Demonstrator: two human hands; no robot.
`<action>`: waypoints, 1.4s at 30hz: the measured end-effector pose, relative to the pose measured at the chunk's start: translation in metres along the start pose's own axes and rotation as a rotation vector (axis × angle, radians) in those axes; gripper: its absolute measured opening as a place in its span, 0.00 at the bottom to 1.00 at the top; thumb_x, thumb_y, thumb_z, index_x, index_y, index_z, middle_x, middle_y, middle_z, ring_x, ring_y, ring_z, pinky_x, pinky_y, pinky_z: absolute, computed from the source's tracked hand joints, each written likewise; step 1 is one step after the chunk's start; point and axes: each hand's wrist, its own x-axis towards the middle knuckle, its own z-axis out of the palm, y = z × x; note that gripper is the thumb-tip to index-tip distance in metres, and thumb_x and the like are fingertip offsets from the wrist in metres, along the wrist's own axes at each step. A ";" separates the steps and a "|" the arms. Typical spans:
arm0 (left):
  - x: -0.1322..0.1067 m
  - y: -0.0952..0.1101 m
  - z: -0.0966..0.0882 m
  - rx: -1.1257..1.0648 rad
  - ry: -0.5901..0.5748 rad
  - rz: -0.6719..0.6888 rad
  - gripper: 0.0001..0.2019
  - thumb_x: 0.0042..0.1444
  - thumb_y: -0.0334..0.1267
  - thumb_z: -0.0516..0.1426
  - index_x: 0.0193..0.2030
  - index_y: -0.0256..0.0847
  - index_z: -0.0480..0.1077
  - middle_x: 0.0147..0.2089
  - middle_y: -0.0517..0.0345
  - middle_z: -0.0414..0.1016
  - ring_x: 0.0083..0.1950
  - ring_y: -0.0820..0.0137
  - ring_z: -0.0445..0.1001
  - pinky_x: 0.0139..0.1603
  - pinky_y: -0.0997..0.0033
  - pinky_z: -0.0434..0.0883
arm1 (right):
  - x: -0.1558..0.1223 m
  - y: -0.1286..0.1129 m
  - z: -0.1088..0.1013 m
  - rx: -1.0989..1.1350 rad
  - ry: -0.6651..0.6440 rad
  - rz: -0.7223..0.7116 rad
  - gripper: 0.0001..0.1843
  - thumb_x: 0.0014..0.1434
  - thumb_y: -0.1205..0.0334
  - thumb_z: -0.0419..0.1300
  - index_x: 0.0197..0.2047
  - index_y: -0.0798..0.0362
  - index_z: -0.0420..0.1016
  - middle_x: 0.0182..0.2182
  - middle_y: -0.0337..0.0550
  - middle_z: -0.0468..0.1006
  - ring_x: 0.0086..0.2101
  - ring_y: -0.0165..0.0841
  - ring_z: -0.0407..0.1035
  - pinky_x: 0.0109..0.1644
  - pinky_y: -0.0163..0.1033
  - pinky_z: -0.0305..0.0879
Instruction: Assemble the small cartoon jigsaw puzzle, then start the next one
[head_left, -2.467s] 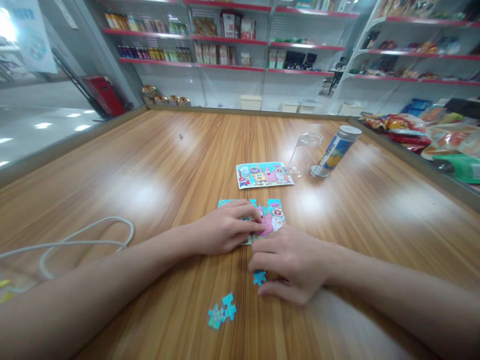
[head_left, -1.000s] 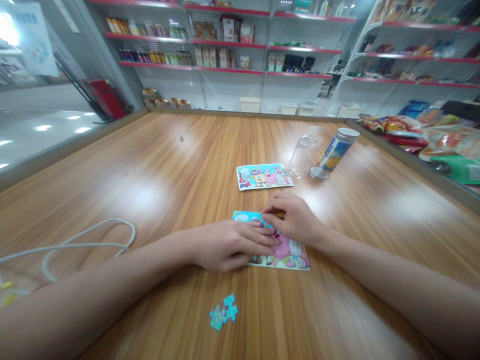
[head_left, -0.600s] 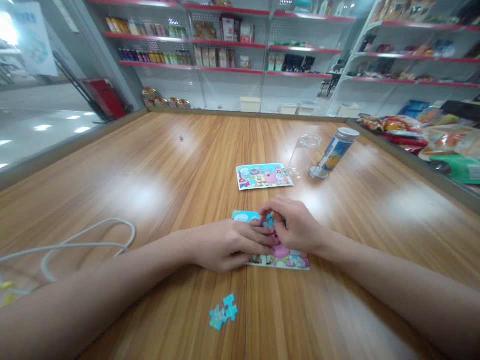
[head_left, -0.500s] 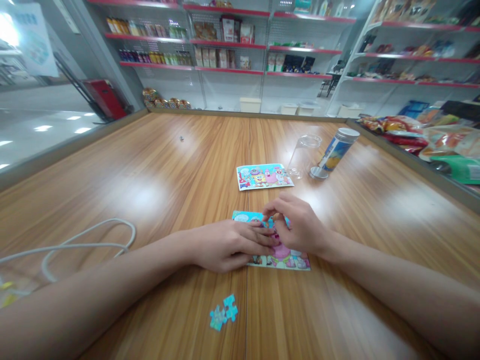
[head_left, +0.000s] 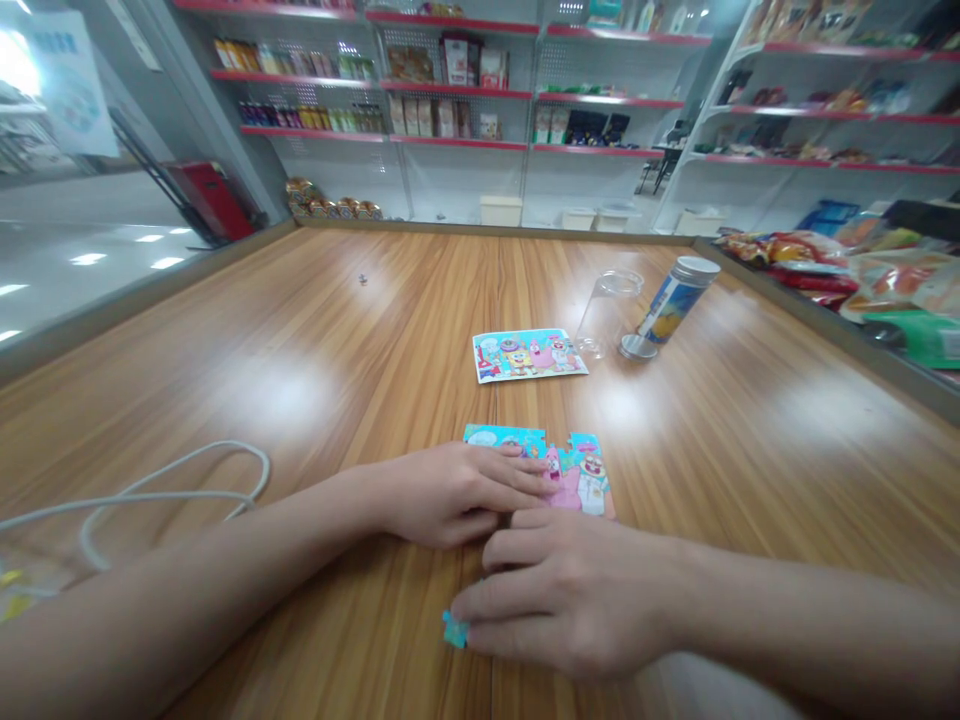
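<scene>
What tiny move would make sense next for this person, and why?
Probably lifting the small blue piece with the right hand and trying it in the puzzle: the fingertips are at that piece, the puzzle's far edge has a gap, and the left hand lies over the puzzle. Whether it fits, I can't tell.

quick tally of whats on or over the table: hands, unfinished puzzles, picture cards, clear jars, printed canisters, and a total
Left hand and right hand: 2
Unfinished puzzle: 1
Picture card: 1
Clear jar: 1
Printed canister: 1
Total: 6
</scene>
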 end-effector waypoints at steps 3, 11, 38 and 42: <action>-0.001 -0.001 0.001 0.025 0.012 -0.005 0.20 0.65 0.28 0.53 0.64 0.34 0.69 0.65 0.44 0.71 0.71 0.62 0.65 0.75 0.59 0.62 | -0.002 0.003 -0.001 -0.008 0.005 0.003 0.14 0.70 0.68 0.53 0.37 0.55 0.79 0.37 0.38 0.81 0.35 0.32 0.66 0.36 0.42 0.59; -0.003 -0.007 0.004 0.142 0.164 -0.077 0.21 0.62 0.26 0.55 0.61 0.35 0.72 0.61 0.44 0.75 0.65 0.61 0.72 0.70 0.57 0.68 | -0.008 0.004 0.004 0.101 0.033 0.098 0.09 0.69 0.67 0.56 0.44 0.55 0.79 0.42 0.40 0.80 0.38 0.31 0.66 0.41 0.38 0.63; -0.003 -0.007 0.003 0.138 0.184 -0.048 0.19 0.61 0.24 0.54 0.57 0.36 0.74 0.58 0.46 0.78 0.62 0.61 0.75 0.67 0.57 0.72 | -0.010 0.010 0.001 0.186 0.013 0.170 0.09 0.66 0.66 0.57 0.47 0.55 0.76 0.35 0.45 0.75 0.37 0.34 0.62 0.39 0.40 0.60; -0.003 -0.007 0.002 0.117 0.180 -0.041 0.18 0.59 0.24 0.55 0.54 0.38 0.75 0.57 0.47 0.79 0.62 0.62 0.76 0.67 0.58 0.72 | -0.012 0.013 0.001 0.122 0.181 0.146 0.07 0.63 0.69 0.56 0.42 0.55 0.75 0.31 0.43 0.74 0.34 0.34 0.63 0.38 0.41 0.62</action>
